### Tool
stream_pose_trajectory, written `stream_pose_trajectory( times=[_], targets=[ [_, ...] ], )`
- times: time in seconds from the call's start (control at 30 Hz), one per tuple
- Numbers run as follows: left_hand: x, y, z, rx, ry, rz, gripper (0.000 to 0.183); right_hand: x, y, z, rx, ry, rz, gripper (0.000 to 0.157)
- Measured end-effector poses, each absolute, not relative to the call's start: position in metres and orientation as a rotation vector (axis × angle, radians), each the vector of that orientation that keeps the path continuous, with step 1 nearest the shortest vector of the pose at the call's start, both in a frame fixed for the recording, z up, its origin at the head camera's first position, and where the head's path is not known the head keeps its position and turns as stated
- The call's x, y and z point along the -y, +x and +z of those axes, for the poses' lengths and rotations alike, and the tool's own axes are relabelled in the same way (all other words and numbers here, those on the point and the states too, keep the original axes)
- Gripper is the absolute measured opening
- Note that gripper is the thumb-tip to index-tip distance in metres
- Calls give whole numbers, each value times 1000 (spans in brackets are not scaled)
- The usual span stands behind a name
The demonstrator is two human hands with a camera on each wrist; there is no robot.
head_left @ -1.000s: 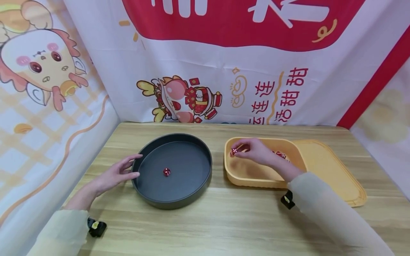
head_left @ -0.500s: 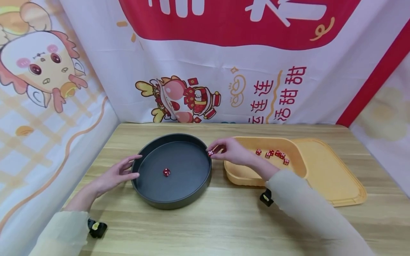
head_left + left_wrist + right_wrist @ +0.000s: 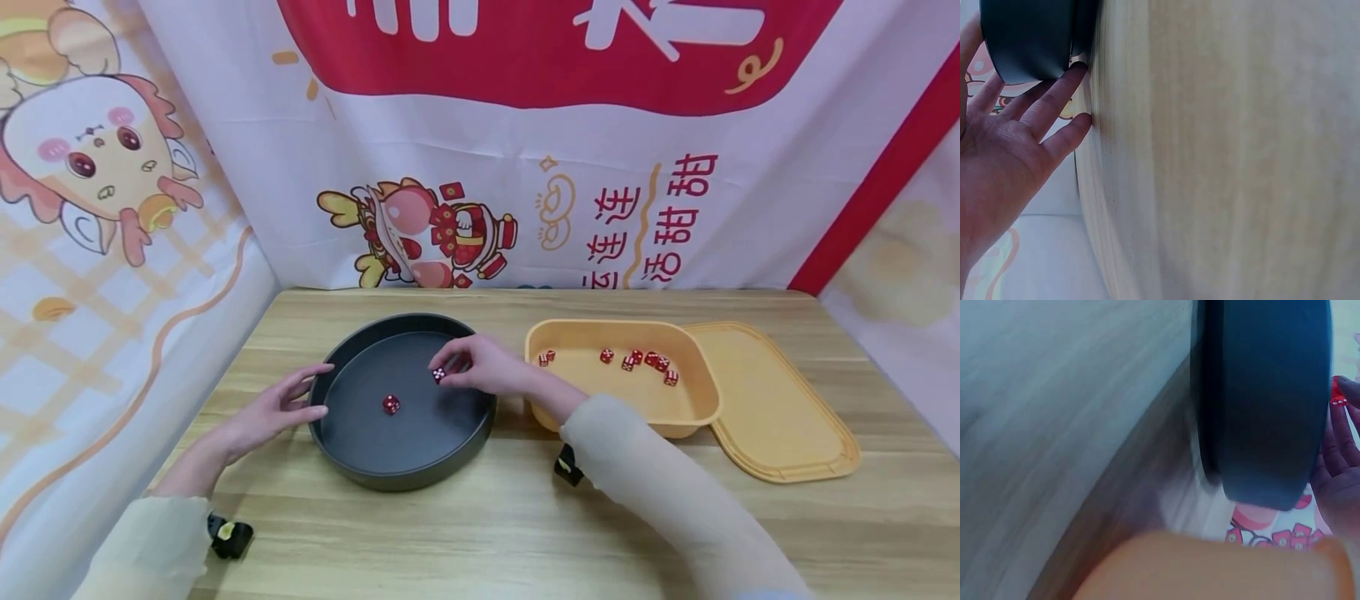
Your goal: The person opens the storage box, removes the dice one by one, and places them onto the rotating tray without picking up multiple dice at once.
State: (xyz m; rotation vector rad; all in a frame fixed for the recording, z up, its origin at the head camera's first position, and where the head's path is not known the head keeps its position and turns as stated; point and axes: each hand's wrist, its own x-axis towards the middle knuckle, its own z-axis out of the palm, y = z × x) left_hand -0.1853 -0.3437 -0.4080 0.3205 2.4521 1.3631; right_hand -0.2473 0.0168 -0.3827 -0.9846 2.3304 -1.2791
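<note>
My left hand (image 3: 264, 417) rests at the left side of a dark round pan (image 3: 420, 442), its fingertips and thumb at the rim. In the left wrist view its fingers (image 3: 1054, 103) stretch along the pan's outer wall. Over the right half of the pan, my right hand (image 3: 487, 367) pinches a red die (image 3: 438, 375) with white pips between thumb and fingers. Another red die (image 3: 391, 404) lies on the pan's floor near the middle. In the right wrist view the held die (image 3: 1338, 391) shows just beyond the pan's wall (image 3: 1272, 412).
An orange-yellow box (image 3: 600, 396) to the right of the pan holds several red dice (image 3: 651, 358). Its flat lid (image 3: 783, 417) lies beside it on the right. Patterned cloth (image 3: 540, 133) hangs behind the wooden table (image 3: 465, 542).
My right hand has carried the die leftward from the box, past the pan's rim, to above the pan's floor. The left hand has stayed at the rim.
</note>
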Motion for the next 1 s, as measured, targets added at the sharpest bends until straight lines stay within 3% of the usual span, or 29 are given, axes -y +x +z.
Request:
stream_pose_trajectory(
  times=[0.43, 1.0],
  targets=[
    [343, -187, -409, -2458, 323, 1358, 67, 26, -249, -401, -2227, -994, -1166, 17],
    [343, -186, -408, -2460, 322, 1357, 66, 27, -248, -402, -2178, -966, -1164, 17]
  ],
)
